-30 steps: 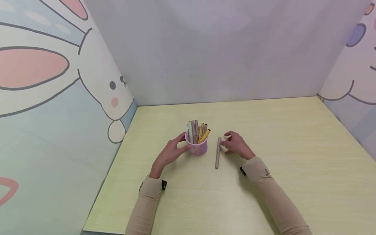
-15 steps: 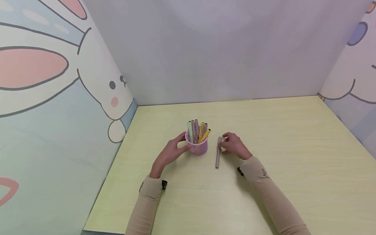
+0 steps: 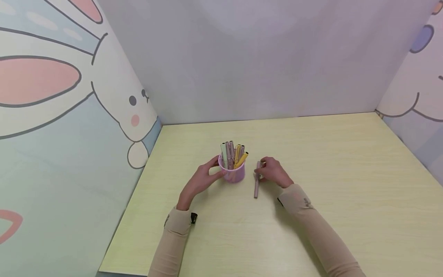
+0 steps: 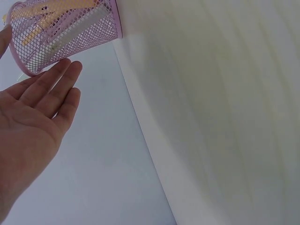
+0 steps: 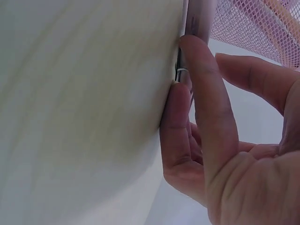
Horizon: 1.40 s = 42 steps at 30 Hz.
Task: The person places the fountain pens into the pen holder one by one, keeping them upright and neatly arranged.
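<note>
A pink mesh pen holder (image 3: 234,176) stands upright on the table with several pens in it: a pale green pen (image 3: 224,154), yellow ones (image 3: 241,160) and mauve ones. My left hand (image 3: 200,179) holds the holder from the left near its rim, thumb in front and fingers behind; the left wrist view shows those fingers (image 4: 51,89) nearly straight along the mesh. Right of the holder lies a mauve capped pen (image 3: 256,188), roughly pointing toward me. My right hand (image 3: 275,172) pinches it near its upper end. In the right wrist view, fingertips press the pen (image 5: 199,21) around its clip.
The pale wood-grain table (image 3: 221,238) meets a grey wall (image 3: 256,65) at the back. A cartoon rabbit panel (image 3: 69,161) rises on the left, and another printed panel (image 3: 401,96) stands on the right.
My right hand has moved slightly left, and its fingers have come over the loose pen and taken hold of it. My left hand and the pen holder have stayed put.
</note>
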### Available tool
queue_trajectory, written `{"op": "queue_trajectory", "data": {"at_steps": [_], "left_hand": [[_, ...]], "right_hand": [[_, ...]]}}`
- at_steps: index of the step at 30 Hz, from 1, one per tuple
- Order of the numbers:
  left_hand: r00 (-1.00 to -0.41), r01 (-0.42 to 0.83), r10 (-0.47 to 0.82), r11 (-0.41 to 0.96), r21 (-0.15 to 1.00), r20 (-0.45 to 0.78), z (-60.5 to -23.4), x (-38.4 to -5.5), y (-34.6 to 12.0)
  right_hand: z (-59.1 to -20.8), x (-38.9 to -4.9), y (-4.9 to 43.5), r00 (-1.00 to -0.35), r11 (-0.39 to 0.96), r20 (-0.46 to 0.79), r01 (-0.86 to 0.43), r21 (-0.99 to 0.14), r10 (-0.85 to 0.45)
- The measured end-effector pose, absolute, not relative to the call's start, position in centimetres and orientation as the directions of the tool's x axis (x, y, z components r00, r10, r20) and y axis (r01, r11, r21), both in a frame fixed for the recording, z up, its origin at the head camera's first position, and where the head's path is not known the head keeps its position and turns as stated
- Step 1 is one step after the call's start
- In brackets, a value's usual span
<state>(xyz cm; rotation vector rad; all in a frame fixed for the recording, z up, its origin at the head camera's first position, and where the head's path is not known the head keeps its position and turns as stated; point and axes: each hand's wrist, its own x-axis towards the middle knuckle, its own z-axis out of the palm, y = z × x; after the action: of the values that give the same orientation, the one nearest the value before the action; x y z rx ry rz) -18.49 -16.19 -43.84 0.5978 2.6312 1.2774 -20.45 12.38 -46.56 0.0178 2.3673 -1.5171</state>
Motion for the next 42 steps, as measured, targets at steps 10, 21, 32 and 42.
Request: {"op": "queue_trajectory", "data": {"at_steps": [10,21,32,42], "left_hand": [[-0.913,0.272,0.406,0.569,0.776,0.022,-43.9,-18.5,-16.2],[-0.909,0.285,0.416,0.558,0.779,0.034,-43.8,-18.4,-16.3],[-0.909,0.286,0.416,0.562,0.776,0.034,-43.7,-18.3,-16.2],[-0.911,0.278,0.411,0.568,0.774,0.026,-43.7,-18.3,-16.2]], "right_hand": [[-46.1,-20.4,11.7,-0.948,0.537,-0.287,0.172,-0.826,-0.138],[-46.0,-20.3,11.7,-0.949,0.533,-0.281,0.164,-0.830,-0.145],[-46.5,-20.6,12.8,-0.944,0.448,-0.279,0.175,-0.877,-0.176],[-46.7,-20.6,13.7,-0.952,0.364,-0.238,0.157,-0.918,-0.191]]}}
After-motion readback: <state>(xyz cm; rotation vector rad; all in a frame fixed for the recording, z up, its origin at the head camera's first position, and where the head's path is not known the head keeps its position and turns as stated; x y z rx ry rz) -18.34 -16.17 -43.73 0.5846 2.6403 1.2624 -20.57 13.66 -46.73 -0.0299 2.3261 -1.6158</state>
